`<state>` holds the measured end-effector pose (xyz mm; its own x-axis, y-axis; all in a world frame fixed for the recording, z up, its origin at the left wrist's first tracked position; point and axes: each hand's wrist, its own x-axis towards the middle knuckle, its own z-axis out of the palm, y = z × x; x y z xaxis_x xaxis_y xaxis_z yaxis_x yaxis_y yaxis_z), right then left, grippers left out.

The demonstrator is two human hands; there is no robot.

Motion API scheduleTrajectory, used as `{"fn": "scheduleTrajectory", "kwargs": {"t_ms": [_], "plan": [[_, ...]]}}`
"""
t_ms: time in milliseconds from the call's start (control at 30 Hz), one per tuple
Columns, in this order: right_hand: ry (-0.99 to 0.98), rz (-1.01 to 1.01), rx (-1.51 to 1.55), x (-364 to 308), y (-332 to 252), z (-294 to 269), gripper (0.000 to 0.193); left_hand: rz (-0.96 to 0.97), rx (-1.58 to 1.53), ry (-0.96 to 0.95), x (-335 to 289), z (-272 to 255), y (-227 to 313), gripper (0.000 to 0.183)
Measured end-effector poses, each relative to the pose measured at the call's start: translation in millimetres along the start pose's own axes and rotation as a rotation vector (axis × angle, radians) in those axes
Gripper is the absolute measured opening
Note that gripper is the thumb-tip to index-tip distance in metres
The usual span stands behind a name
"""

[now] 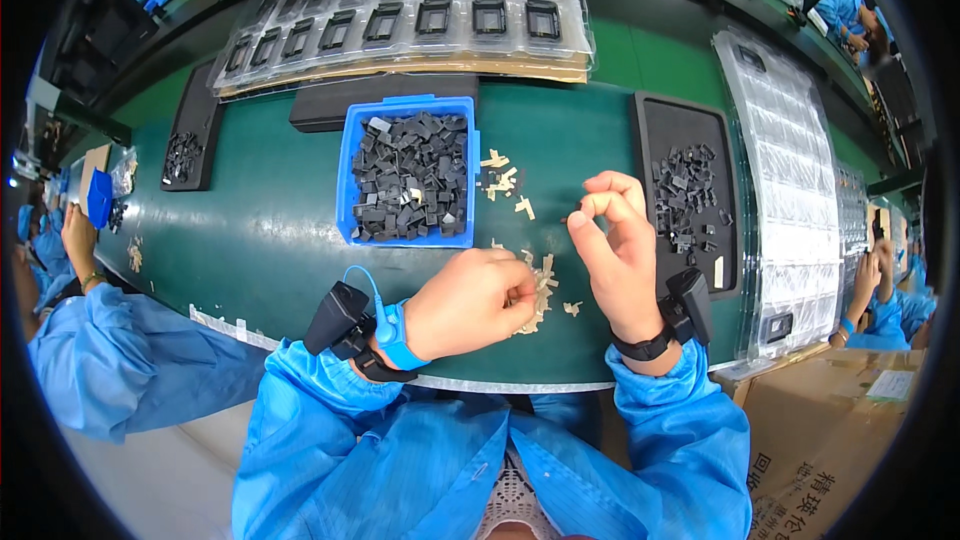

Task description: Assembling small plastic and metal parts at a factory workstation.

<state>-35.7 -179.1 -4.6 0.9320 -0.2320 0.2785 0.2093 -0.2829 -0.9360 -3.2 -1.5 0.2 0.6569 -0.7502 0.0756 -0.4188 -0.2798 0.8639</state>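
Note:
My left hand [468, 300], with a blue band at its wrist, rests low over a pile of small beige strips [545, 285]. Its fingers are curled in, and whatever they hold is hidden. To the right, my right hand [622, 258] is raised above the green table, thumb and index finger brought together. Something tiny and dark may be at those fingertips, too small to name. Beyond my left hand stands a blue bin [350, 175] full of small black plastic parts [415, 170]. More beige strips [500, 178] lie beside the bin.
Right of my right hand is a black tray [690, 120] with loose black parts. Beyond it lies a clear blister tray [795, 190]. Stacked blister trays [410, 20] with black frames sit at the back. A cardboard box [830, 430] stands lower right. Co-workers sit on both sides.

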Motion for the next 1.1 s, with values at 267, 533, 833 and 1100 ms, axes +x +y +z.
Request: {"fn": "scheduleTrajectory", "kwargs": {"t_ms": [267, 533, 833, 1100], "plan": [[0.059, -0.021, -0.024, -0.6, -3.7, -2.5, 0.01, 0.038, 0.275, -0.008, -8.2, 3.6, 4.0, 0.01], [0.069, 0.003, -0.026, -0.9, 1.4, -3.8, 0.009, -0.005, 0.517, 0.471, -5.8, -61.2, 2.5, 0.018], [0.074, 0.008, -0.017, 1.2, -0.2, -0.8, 0.01, -0.033, 0.668, 0.423, 8.1, -55.8, -20.0, 0.016], [0.0, -0.031, 0.066, 1.1, 2.0, -0.5, 0.017, -0.209, -0.471, 0.414, 4.1, -63.5, 6.0, 0.008]]}}
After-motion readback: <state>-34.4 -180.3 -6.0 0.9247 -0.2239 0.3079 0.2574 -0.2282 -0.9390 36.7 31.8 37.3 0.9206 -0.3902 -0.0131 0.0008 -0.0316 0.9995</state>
